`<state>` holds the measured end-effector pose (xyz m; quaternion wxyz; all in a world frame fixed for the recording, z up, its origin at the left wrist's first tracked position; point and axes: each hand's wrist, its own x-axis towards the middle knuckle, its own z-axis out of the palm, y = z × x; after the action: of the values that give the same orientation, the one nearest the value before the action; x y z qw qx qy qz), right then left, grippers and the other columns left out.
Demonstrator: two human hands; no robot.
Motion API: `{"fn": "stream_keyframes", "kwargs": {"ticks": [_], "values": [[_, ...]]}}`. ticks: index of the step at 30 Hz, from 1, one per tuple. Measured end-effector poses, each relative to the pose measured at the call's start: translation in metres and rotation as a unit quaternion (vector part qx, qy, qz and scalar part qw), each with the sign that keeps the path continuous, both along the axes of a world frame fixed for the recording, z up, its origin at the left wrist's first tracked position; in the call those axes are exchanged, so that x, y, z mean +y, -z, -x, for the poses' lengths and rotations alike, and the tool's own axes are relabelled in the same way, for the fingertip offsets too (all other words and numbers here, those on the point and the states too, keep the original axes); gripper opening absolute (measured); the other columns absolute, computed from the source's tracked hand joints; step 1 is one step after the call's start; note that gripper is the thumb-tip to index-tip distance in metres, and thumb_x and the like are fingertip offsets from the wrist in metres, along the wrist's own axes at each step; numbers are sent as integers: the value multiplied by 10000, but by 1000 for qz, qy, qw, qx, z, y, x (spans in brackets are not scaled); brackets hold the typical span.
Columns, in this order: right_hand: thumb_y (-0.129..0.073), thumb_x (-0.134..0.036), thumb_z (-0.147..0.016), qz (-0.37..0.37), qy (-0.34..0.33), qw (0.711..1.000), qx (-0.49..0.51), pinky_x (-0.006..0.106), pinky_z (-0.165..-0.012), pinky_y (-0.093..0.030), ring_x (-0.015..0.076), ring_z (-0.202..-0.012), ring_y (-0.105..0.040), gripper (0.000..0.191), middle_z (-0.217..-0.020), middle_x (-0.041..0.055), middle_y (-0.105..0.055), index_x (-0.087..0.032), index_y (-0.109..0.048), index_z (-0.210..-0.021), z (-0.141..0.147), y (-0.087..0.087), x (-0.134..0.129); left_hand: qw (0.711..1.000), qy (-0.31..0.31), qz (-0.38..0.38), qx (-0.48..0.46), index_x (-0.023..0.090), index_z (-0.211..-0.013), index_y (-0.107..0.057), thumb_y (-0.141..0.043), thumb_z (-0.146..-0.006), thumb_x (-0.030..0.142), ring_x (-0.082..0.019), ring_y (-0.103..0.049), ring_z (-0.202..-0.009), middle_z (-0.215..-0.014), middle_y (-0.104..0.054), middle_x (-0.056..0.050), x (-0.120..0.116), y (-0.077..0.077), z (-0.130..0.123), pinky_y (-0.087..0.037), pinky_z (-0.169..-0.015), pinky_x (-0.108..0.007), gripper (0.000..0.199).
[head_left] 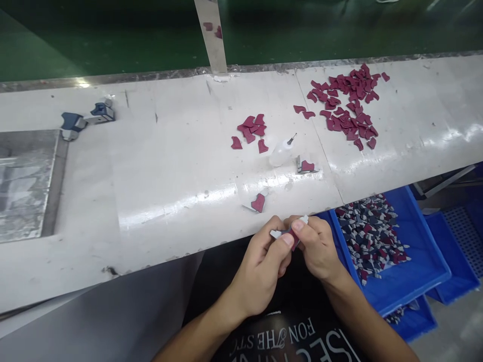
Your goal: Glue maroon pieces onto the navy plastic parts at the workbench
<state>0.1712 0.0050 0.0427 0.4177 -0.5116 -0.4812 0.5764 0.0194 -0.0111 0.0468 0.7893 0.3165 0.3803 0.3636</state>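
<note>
Both hands meet just off the table's front edge around a small grey plastic part with a dark red piece [295,240] on it. My left hand [266,259] is closed on its left side, thumb pressed on the part. My right hand [317,246] pinches the other side, its thumb near the grey upper end. The fingers hide much of the part. Close by on the table lie a grey part with a red inlay [258,202] and another such part [307,166]. A white squeeze bottle with a thin metal tip [281,153] stands behind them.
A small cluster of red pieces [249,129] and a larger pile of red pieces [350,95] lie on the white table [169,166]. Two blue-grey parts [86,118] sit left, beside a metal plate [26,186]. A blue bin [422,261] of finished-looking parts stands right.
</note>
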Motion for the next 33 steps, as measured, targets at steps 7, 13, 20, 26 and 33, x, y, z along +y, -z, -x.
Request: {"fn": "stream_keyframes", "kwargs": {"ticks": [7, 13, 20, 26, 33], "values": [[-603, -524, -1066, 22, 44, 999, -23, 303, -544, -372, 133, -541, -397, 556, -573, -25, -441, -228, -477, -613, 3, -5, -1, 999, 12, -37, 31, 230, -894, -506, -620, -1086, 621, -84, -422, -594, -654, -465, 80, 3, 2, -2, -350, -553, -242, 451], [-568, -527, -1069, 51, 42, 998, 2, 317, -530, -362, 143, -499, -436, 560, -508, -16, -478, -229, -517, -597, 6, -2, -5, 999, 13, -40, -8, 219, -907, -529, -627, -1100, 531, -78, -428, -569, -635, -467, 88, 5, 0, 0, -366, -570, -247, 379], [-572, -405, -1091, -22, 45, 999, 9, 291, -504, -333, 121, -476, -407, 553, -489, -36, -470, -224, -510, -573, 5, 1, -5, 999, -4, -32, 1, 226, -890, -497, -567, -1127, 559, -80, -432, -609, -664, -490, 80, 0, 3, -4, -374, -602, -239, 415], [-551, -331, -1108, -53, 43, 998, 0, 263, -511, -316, 97, -509, -383, 529, -552, -56, -419, -214, -437, -604, 7, 4, -8, 999, -33, -42, 8, 232, -828, -461, -530, -1144, 536, -78, -402, -560, -606, -442, 93, -2, 5, -5, -345, -577, -250, 443], [-527, -278, -1112, -87, 34, 995, -16, 257, -512, -325, 94, -491, -389, 523, -530, -60, -424, -213, -418, -605, 10, 3, -10, 999, -15, -42, -1, 221, -861, -507, -515, -1150, 508, -68, -395, -527, -593, -459, 100, 0, 8, -2, -339, -564, -244, 407]]}}
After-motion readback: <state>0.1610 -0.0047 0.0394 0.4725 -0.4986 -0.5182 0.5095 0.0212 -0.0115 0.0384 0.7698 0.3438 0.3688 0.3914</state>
